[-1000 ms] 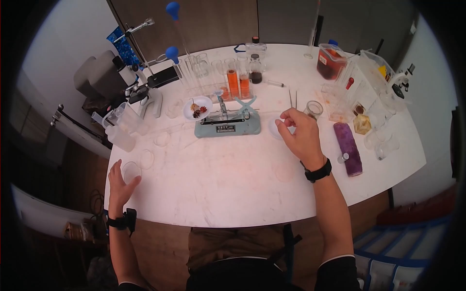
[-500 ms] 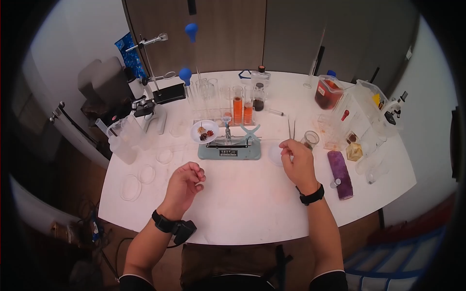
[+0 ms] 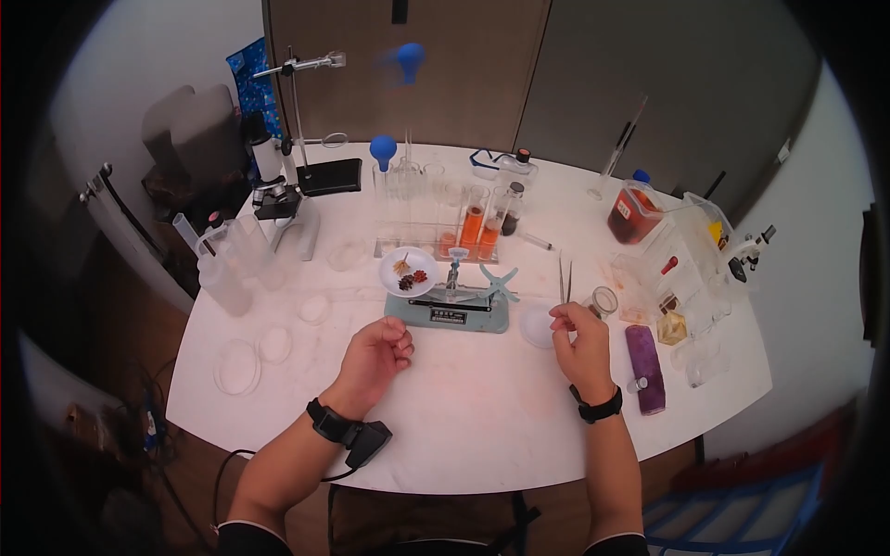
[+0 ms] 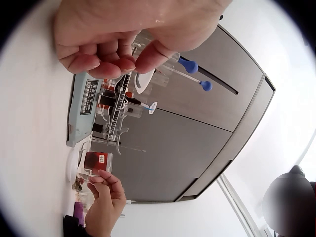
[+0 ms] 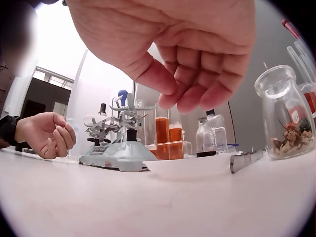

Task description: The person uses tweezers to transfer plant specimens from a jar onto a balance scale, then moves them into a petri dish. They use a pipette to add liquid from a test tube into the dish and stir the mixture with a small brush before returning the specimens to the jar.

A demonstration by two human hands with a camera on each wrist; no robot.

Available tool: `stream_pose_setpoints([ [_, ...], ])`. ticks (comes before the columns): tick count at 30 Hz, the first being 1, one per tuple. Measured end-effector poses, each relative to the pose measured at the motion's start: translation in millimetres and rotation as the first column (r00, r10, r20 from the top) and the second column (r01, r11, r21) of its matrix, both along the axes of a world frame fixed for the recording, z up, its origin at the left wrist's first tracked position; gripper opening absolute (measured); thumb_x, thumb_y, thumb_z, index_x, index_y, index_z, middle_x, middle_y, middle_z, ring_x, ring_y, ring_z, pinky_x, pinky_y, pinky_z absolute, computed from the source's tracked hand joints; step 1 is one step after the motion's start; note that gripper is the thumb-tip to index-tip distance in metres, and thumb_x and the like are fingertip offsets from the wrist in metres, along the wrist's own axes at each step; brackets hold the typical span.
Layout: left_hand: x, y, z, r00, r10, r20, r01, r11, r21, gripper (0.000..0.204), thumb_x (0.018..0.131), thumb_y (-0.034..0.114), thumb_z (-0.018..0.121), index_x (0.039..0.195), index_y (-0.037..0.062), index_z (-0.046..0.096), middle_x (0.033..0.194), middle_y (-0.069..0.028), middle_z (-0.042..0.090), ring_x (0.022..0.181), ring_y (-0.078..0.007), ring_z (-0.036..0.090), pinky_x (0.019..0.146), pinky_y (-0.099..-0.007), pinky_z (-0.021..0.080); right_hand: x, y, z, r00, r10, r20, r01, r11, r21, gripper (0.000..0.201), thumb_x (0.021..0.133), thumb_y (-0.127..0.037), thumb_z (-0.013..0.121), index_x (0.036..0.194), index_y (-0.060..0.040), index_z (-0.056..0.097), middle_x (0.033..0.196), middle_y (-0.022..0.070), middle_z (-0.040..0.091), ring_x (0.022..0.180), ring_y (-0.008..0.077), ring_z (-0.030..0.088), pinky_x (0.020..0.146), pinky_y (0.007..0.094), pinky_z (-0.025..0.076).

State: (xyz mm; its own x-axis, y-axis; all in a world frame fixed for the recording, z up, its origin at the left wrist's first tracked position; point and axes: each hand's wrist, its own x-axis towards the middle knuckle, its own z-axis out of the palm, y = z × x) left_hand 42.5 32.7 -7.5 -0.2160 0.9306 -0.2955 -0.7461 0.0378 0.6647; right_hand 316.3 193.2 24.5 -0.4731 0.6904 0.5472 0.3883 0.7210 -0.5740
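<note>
The left hand [image 3: 371, 366] hangs in front of the teal balance [image 3: 447, 316], fingers loosely curled around nothing. A white dish [image 3: 408, 271] with small piles of dried red, dark and tan pieces sits on the balance's left side. Over at the right, the right hand [image 3: 586, 350] is bent loosely beside a second white dish [image 3: 538, 324], also with nothing visible in it. In the right wrist view this hand [image 5: 197, 69] hovers above the dish [image 5: 192, 167]. Metal tweezers [image 3: 565, 280] and a glass jar [image 5: 291, 118] of dried plant pieces are close by.
Behind the balance stand tubes of orange liquid [image 3: 472, 225] in a rack. Round clear dishes [image 3: 237, 367] and plastic bottles [image 3: 224, 287] are at the left. A purple block [image 3: 645, 369], a red-filled container [image 3: 635, 213] and glassware occupy the right. A microscope [image 3: 271, 181] stands back left.
The left hand has come away from the clear dish at the left, moved rightward to the balance's front, and its fingers have curled in. The right hand stays near its dish; the head view has shifted.
</note>
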Motion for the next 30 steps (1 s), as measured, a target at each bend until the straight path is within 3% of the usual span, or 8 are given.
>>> stream_pose_setpoints([
  [5, -2.5, 3.4, -11.8, 1.000, -0.020, -0.011, 0.020, 0.998, 0.063, 0.006, 0.085, 0.016, 0.052, 0.083, 0.0102, 0.052, 0.074, -0.0006, 0.049, 0.071, -0.0146, 0.049, 0.068, -0.0278, 0.041, -3.7, -1.9, 2.9, 1.000, -0.024, 0.018, 0.025, 0.998, -0.066, 0.020, 0.075, 0.005, 0.054, 0.093, 0.0032, 0.062, 0.075, 0.0124, 0.064, 0.070, 0.0239, 0.063, 0.068, 0.0311, 0.051],
  [11, 11.2, 8.5, -20.2, 0.993, 0.011, -0.115, 0.013, 0.979, 0.203, 0.007, 0.088, 0.008, 0.052, 0.081, 0.0051, 0.051, 0.072, -0.0032, 0.050, 0.069, -0.0147, 0.049, 0.068, -0.0284, 0.042, -11.7, 4.6, 3.5, 0.998, -0.041, 0.041, 0.042, 0.999, -0.013, 0.015, 0.078, 0.001, 0.057, 0.091, 0.0020, 0.064, 0.074, 0.0111, 0.066, 0.067, 0.0202, 0.063, 0.064, 0.0283, 0.050],
  [14, 12.9, 9.9, -22.8, 0.993, 0.009, -0.120, 0.018, 0.975, 0.223, 0.007, 0.088, 0.005, 0.052, 0.081, 0.0048, 0.052, 0.072, -0.0036, 0.051, 0.069, -0.0148, 0.049, 0.068, -0.0281, 0.042, -22.7, 3.7, 28.2, 0.999, -0.033, 0.029, 0.036, 0.996, -0.085, 0.009, 0.083, -0.004, 0.060, 0.088, 0.0016, 0.065, 0.072, 0.0090, 0.066, 0.065, 0.0161, 0.062, 0.062, 0.0267, 0.048],
  [20, 11.8, 10.2, -20.3, 0.992, 0.000, -0.126, 0.025, 0.980, 0.195, 0.009, 0.090, 0.008, 0.053, 0.081, 0.0055, 0.052, 0.072, -0.0033, 0.051, 0.069, -0.0142, 0.050, 0.068, -0.0278, 0.043, -50.9, 31.7, 82.5, 1.000, 0.003, -0.031, -0.005, 0.998, -0.058, 0.013, 0.086, -0.011, 0.063, 0.085, 0.0023, 0.065, 0.069, 0.0056, 0.064, 0.063, 0.0109, 0.058, 0.059, 0.0245, 0.046],
  [26, 8.0, 12.4, -18.8, 0.992, -0.051, -0.115, 0.067, 0.988, 0.138, 0.012, 0.092, 0.011, 0.053, 0.082, 0.0064, 0.053, 0.073, -0.0032, 0.054, 0.069, -0.0140, 0.052, 0.067, -0.0273, 0.044, -86.4, 65.5, 109.6, 0.996, 0.009, 0.084, -0.010, 1.000, 0.007, 0.018, 0.087, -0.016, 0.064, 0.084, 0.0021, 0.064, 0.068, 0.0061, 0.063, 0.061, 0.0107, 0.056, 0.058, 0.0251, 0.045],
  [30, 7.5, 13.3, -18.6, 0.992, -0.054, -0.118, 0.068, 0.991, 0.112, 0.011, 0.093, 0.012, 0.052, 0.083, 0.0067, 0.054, 0.074, -0.0035, 0.055, 0.069, -0.0141, 0.054, 0.067, -0.0272, 0.045, -107.9, 77.4, 120.7, 0.968, 0.035, 0.247, -0.060, 0.994, 0.093, 0.019, 0.084, -0.017, 0.064, 0.084, 0.0022, 0.064, 0.069, 0.0113, 0.064, 0.061, 0.0197, 0.059, 0.060, 0.0317, 0.047],
])
